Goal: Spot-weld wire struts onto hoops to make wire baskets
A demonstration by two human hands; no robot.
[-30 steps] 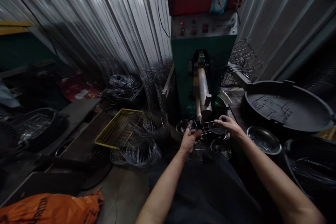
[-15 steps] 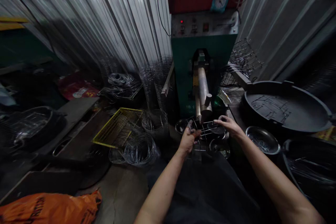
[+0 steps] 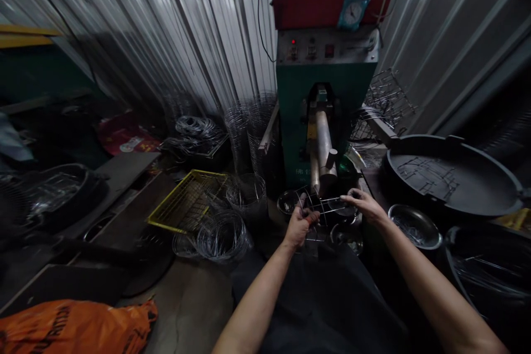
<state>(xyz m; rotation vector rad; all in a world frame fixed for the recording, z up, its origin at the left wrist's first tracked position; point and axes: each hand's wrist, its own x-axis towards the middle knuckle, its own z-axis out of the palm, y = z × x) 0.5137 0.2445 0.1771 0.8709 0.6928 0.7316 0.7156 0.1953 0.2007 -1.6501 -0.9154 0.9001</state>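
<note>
My left hand (image 3: 298, 227) is closed around a wire frame (image 3: 310, 194) made of thin metal rods. With thumb and fingers pinched, my right hand (image 3: 362, 203) holds the end of a rod (image 3: 331, 199) that reaches left to the frame. Just above the frame are the pointed tip and thick metal arm (image 3: 326, 138) of a green spot welder (image 3: 288, 88). Whether the tip touches the wire, I cannot tell. Small metal bowls (image 3: 286, 202) stand below and behind the hands, partly covered by the frame.
To the right are a large black pan (image 3: 473, 177) with wire pieces and a metal bowl (image 3: 416, 227) of small parts. At left stand a yellow wire basket (image 3: 166, 222) and coiled wire rings (image 3: 224, 235). An orange sack (image 3: 78, 326) lies on the floor.
The camera view has shifted slightly. The rod's right end and my right hand sit slightly lower; both hands keep their hold near the welder's tip.
</note>
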